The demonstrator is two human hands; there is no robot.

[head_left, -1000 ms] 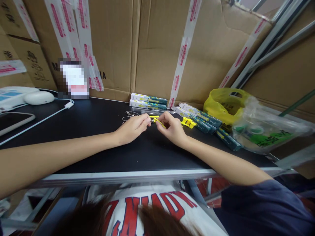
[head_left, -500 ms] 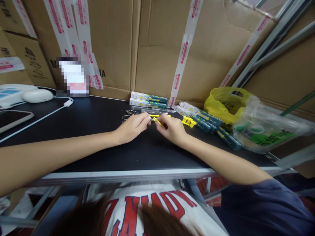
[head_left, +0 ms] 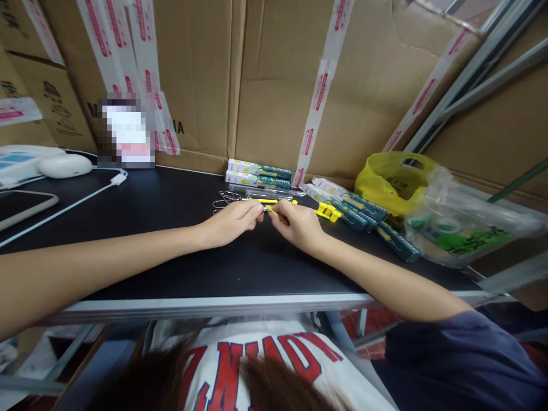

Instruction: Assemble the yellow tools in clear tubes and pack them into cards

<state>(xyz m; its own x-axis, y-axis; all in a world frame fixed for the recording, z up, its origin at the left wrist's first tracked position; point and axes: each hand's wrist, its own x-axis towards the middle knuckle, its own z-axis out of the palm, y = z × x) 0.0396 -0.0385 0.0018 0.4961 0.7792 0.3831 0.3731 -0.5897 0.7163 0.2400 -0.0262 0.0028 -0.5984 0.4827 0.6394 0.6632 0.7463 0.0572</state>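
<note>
My left hand [head_left: 233, 221] and my right hand [head_left: 298, 225] meet at the middle of the black table [head_left: 171, 262]. Between them I pinch a thin yellow strip [head_left: 276, 214] joined to a small metal piece at my left fingertips. Both hands have their fingers closed. Just behind them lie loose wire clips [head_left: 225, 199] and a clear tube with yellow parts [head_left: 268, 197]. A yellow plastic clip [head_left: 327, 212] sits right of my right hand.
Teal-and-white packaged boxes [head_left: 258, 174] line the back, more of them [head_left: 351, 208] to the right. A yellow bag [head_left: 391, 182] and a clear plastic bag [head_left: 462, 225] fill the right side. A phone [head_left: 23, 206], cable [head_left: 64, 208] and white device [head_left: 64, 165] lie left. Cardboard cartons stand behind.
Both hands stay together at the same spot. My fingers have shifted slightly on the yellow strip; the view has tilted a little.
</note>
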